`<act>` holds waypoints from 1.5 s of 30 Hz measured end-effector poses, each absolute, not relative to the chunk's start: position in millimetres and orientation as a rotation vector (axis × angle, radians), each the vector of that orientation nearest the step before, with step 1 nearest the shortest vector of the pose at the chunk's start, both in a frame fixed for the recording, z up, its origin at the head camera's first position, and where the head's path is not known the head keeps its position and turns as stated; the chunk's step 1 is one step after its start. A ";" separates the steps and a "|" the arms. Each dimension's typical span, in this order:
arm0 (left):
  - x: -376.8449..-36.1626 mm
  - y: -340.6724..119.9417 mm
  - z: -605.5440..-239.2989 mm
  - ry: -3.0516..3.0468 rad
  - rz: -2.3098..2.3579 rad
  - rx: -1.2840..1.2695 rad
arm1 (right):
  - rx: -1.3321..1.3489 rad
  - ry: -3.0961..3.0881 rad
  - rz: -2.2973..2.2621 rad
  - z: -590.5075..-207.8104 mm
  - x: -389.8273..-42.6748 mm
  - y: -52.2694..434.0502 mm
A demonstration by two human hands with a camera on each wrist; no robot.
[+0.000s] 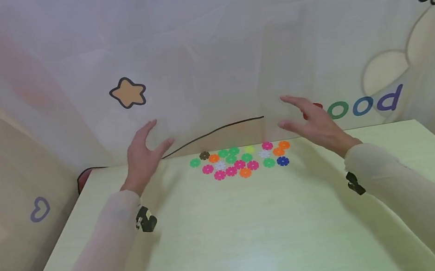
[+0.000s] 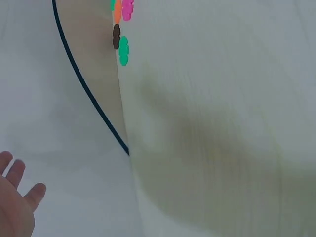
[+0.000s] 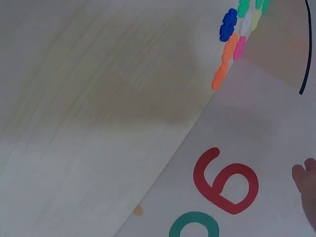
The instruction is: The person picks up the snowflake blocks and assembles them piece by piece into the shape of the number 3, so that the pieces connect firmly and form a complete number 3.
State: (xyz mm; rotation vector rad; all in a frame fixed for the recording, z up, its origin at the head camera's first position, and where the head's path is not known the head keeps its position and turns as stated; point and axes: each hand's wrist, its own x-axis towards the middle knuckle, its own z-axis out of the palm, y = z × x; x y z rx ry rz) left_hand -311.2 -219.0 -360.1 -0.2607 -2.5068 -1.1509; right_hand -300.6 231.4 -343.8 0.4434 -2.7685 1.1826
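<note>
Neither hand grips anything: left hand [image 1: 142,156] and right hand [image 1: 313,123] hover with fingers relaxed and spread, palms facing inward, either side of the scattered flat flower-shaped plastic discs [image 1: 242,160] in green, pink, orange, white, brown, yellow and blue. Discs lie flat in a loose cluster at the far edge of the pale wooden table [image 1: 232,236], just beside the printed fabric backdrop [image 1: 206,62]. Likely hazards: thin discs lying flush on the surface may resist pinching and slide; a sweeping approach could push outer pieces against or under the backdrop's lower edge.
</note>
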 end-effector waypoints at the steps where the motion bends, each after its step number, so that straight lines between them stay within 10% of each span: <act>1: -311.7 -218.9 -361.6 -2.490 -1.213 -0.243 | 0.434 -2.771 1.209 -344.9 -301.1 229.3; 25: -327.6 -208.9 -406.2 -2.390 -1.958 -0.095 | 0.535 -2.855 1.510 -389.1 -316.7 187.6; 45: -331.7 -195.2 -427.3 -2.716 -1.691 -0.100 | 0.732 -2.956 1.410 -409.4 -320.9 166.2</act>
